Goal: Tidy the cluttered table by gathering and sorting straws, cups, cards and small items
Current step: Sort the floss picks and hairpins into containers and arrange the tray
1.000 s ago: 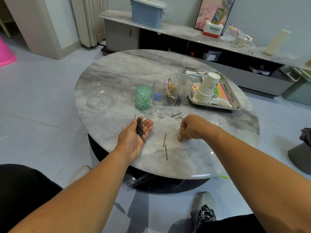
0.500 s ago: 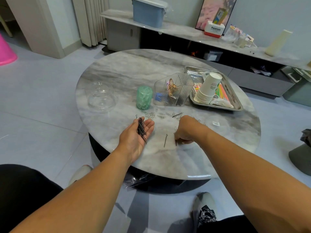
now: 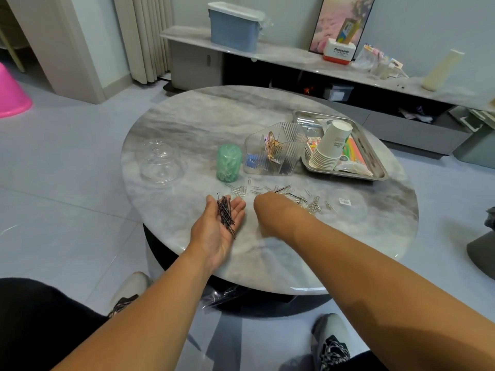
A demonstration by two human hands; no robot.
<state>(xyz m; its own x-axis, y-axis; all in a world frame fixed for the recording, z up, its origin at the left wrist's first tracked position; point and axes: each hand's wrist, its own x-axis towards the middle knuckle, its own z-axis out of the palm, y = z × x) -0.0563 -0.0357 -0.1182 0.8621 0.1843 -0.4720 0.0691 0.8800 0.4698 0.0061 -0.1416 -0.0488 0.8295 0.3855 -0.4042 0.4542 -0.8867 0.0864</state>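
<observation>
Head view: the left hand (image 3: 217, 231) lies palm up over the near part of the round marble desk (image 3: 187, 124), its fingers (image 3: 238, 207) nearly straight, carrying a bundle of black hairpins (image 3: 226, 214) across the palm. This posture matches the earlier frames.

The right hand (image 3: 270, 207) has moved forward since a second ago, from the near middle of the desk to the line of scattered paper clips (image 3: 242, 190). Its fingers are turned away from the camera and hidden behind the knuckles; whether they hold anything cannot be told. The two loose hairpins that lay on the desk between the hands a second ago are no longer there.

More clips lie in a pile (image 3: 313, 206) just right of the right wrist. Beyond the clips stand a green cylindrical container (image 3: 229, 163) and, just to its right, a clear ribbed organiser (image 3: 276, 152) holding gold and blue items. A metal tray (image 3: 375, 167) beside the organiser carries a tilted stack of paper cups (image 3: 330, 145) and bright coloured straws (image 3: 355, 151). A clear dome lid (image 3: 159, 163) rests well apart, at the desk's left side.
</observation>
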